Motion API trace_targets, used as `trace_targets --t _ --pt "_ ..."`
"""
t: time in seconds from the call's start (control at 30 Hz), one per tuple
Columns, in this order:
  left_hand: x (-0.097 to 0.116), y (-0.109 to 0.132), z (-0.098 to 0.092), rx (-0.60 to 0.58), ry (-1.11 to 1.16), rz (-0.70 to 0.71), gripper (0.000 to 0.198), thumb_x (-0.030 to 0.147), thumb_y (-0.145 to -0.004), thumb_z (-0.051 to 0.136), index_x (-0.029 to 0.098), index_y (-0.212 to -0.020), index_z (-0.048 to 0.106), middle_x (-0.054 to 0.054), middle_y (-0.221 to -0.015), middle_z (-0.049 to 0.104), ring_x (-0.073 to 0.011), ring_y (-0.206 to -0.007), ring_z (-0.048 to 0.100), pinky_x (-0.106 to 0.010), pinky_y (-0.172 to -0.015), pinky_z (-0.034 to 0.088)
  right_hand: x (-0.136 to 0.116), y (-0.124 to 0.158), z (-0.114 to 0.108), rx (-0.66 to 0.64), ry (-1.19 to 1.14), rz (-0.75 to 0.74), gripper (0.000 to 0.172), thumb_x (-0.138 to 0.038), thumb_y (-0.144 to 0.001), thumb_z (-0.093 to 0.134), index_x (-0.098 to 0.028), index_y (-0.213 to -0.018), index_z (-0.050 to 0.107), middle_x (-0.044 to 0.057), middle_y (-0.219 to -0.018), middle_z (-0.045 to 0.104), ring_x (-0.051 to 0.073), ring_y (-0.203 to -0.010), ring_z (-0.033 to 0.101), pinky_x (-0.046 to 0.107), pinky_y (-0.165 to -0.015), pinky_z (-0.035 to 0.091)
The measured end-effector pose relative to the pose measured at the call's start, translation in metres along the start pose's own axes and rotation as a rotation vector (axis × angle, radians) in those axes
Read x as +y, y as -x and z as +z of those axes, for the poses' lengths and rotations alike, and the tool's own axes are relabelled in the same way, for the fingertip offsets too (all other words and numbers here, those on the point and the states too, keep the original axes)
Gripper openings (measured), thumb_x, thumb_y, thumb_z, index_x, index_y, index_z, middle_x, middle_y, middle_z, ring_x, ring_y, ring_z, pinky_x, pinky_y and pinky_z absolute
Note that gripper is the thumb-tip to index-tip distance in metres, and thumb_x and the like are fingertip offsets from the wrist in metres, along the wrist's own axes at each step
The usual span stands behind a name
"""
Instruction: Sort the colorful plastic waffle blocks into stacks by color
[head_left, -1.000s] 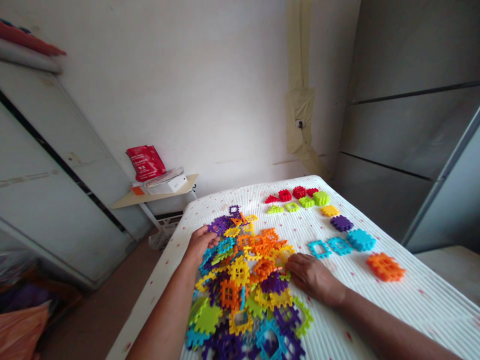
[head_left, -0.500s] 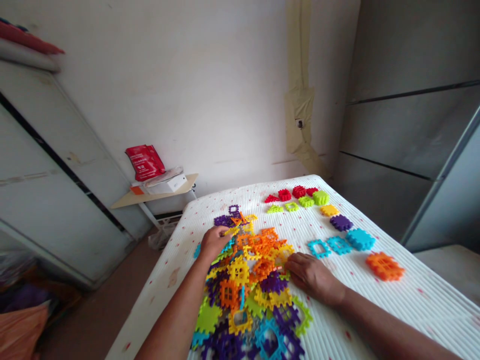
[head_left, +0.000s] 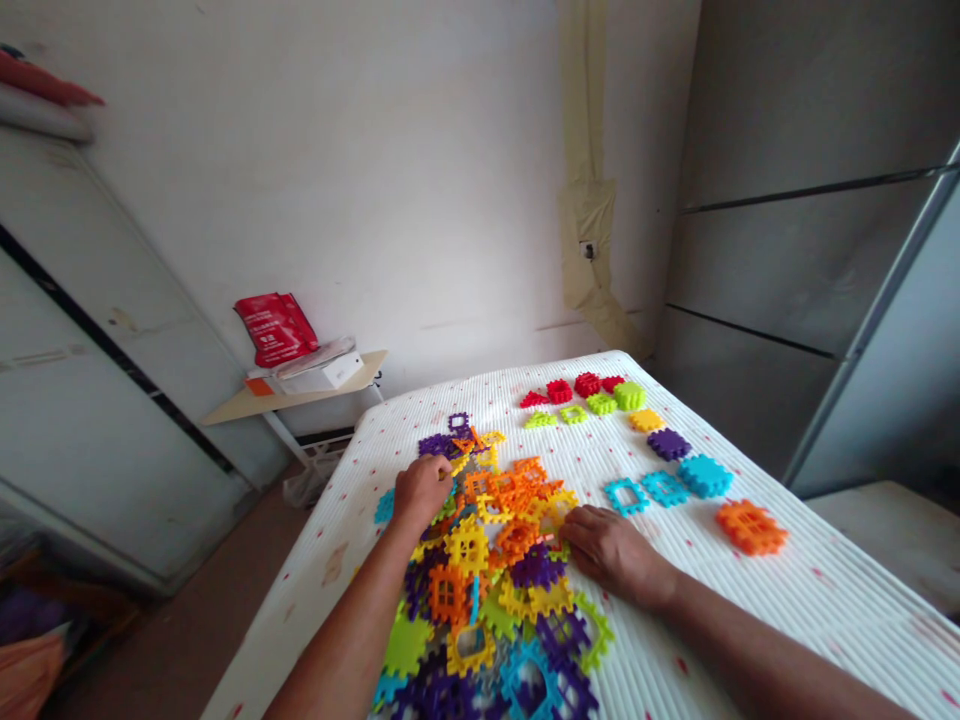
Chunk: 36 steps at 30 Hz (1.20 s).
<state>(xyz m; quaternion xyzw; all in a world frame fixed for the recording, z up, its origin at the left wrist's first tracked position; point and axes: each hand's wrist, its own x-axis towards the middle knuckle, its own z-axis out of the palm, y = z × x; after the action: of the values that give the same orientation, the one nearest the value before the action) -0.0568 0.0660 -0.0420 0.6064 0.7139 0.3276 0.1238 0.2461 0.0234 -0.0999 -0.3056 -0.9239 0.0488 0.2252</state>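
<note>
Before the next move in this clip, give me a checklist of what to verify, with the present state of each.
1. Contact: ok, left hand rests on the far left part of the mixed pile.
2. Hold: cannot tell, the left hand's curled fingers hide any tile.
3. Free hand: ok, right hand lies flat at the pile's right edge, holding nothing.
4. Separation: ok, orange stack and cyan tiles lie apart from the pile, white cover between.
5. Framing: not ok, the pile's near end is cut off.

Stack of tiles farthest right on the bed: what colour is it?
Orange. The stack of tiles shows best in the head view.
</note>
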Motion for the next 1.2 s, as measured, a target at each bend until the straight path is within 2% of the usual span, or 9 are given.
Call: trace_targets --t 0.13,0.27,0.4,0.57,0.67,0.77,0.97,1.1,1.2 --pt "0.006 0.005 -0.012 0.055 0.22 -0.038 0.002 0.023 -0.065 0.059 0.021 -0.066 0.06 0.0 -0.068 0.062 -0.0191 -0.077 0.059 -0.027 -0.072 0.041 0.001 0.001 0.003 0.025 -0.009 -0.014 0.025 -0.022 -0.096 0.035 -0.017 -0.086 0.058 0.006 -0.081 0.058 0.015 -0.077 0.054 0.027 -0.072 0.042" --pt "0.015 0.024 -0.018 0.074 0.501 -0.103 0.03 0.038 -0.067 0.056 0.018 -0.089 0.061 0.001 -0.068 0.06 -0.0144 -0.061 0.057 -0.025 -0.058 0.042 0.003 0.001 0.004 0.034 0.009 -0.016 0.026 -0.022 -0.096 0.036 -0.016 -0.082 0.058 0.006 -0.079 0.058 0.015 -0.074 0.054 0.028 -0.071 0.042" --pt "0.027 0.053 -0.01 0.079 0.714 -0.151 0.052 0.045 -0.064 0.061 0.016 -0.106 0.057 0.005 -0.06 0.054 -0.0096 -0.05 0.049 -0.022 -0.052 0.039 -0.001 -0.003 -0.005 0.118 -0.006 -0.002 0.027 -0.021 -0.095 0.035 -0.016 -0.085 0.06 0.007 -0.079 0.061 0.016 -0.074 0.057 0.028 -0.069 0.046" --pt "0.047 0.086 0.009 0.129 0.953 -0.21 0.056 0.036 -0.059 0.072 0.017 -0.111 0.058 0.006 -0.06 0.058 -0.0078 -0.052 0.051 -0.018 -0.052 0.039 -0.023 -0.018 -0.017 0.341 -0.096 0.052 0.022 -0.026 -0.092 0.043 -0.019 -0.106 0.059 0.011 -0.099 0.065 0.02 -0.091 0.062 0.033 -0.077 0.051" --pt "0.056 0.097 0.018 0.092 0.943 -0.195 0.054 0.036 -0.063 0.072 0.019 -0.112 0.058 0.003 -0.067 0.063 -0.0101 -0.059 0.057 -0.019 -0.055 0.043 -0.043 -0.033 -0.021 0.38 -0.144 0.135 0.034 -0.037 -0.087 0.054 -0.019 -0.115 0.056 0.012 -0.109 0.063 0.023 -0.099 0.059 0.037 -0.084 0.051" --pt "0.059 0.101 0.023 0.035 0.91 -0.173 0.045 0.037 -0.065 0.072 0.017 -0.104 0.061 -0.001 -0.076 0.068 -0.0138 -0.07 0.063 -0.022 -0.063 0.048 -0.06 -0.05 -0.021 0.334 -0.138 0.233 0.049 -0.043 -0.079 0.062 -0.017 -0.119 0.053 0.014 -0.112 0.06 0.026 -0.102 0.056 0.04 -0.086 0.049" --pt "0.056 0.096 0.027 0.014 0.869 -0.175 0.042 0.042 -0.062 0.072 0.016 -0.093 0.059 -0.005 -0.081 0.07 -0.02 -0.075 0.066 -0.028 -0.066 0.052 -0.073 -0.069 -0.018 0.252 -0.054 0.332 0.039 -0.032 -0.078 0.062 -0.015 -0.113 0.055 0.011 -0.104 0.061 0.024 -0.095 0.054 0.038 -0.084 0.047" --pt "0.052 0.088 0.02 0.014 0.804 -0.078 0.049 0.047 -0.065 0.069 0.018 -0.102 0.057 -0.008 -0.089 0.071 -0.0223 -0.084 0.068 -0.032 -0.075 0.053 -0.05 -0.069 -0.03 0.28 -0.038 0.352 0.042 -0.032 -0.076 0.065 -0.016 -0.114 0.057 0.009 -0.105 0.063 0.024 -0.098 0.054 0.036 -0.085 0.046" --pt "0.036 0.081 0.005 0.131 0.632 0.03 0.047 0.05 -0.069 0.063 0.021 -0.106 0.058 -0.006 -0.094 0.071 -0.0224 -0.09 0.066 -0.034 -0.083 0.051 -0.002 -0.063 -0.053 0.328 0.074 0.487 0.042 -0.032 -0.077 0.065 -0.016 -0.115 0.059 0.01 -0.108 0.064 0.024 -0.101 0.055 0.036 -0.089 0.043"
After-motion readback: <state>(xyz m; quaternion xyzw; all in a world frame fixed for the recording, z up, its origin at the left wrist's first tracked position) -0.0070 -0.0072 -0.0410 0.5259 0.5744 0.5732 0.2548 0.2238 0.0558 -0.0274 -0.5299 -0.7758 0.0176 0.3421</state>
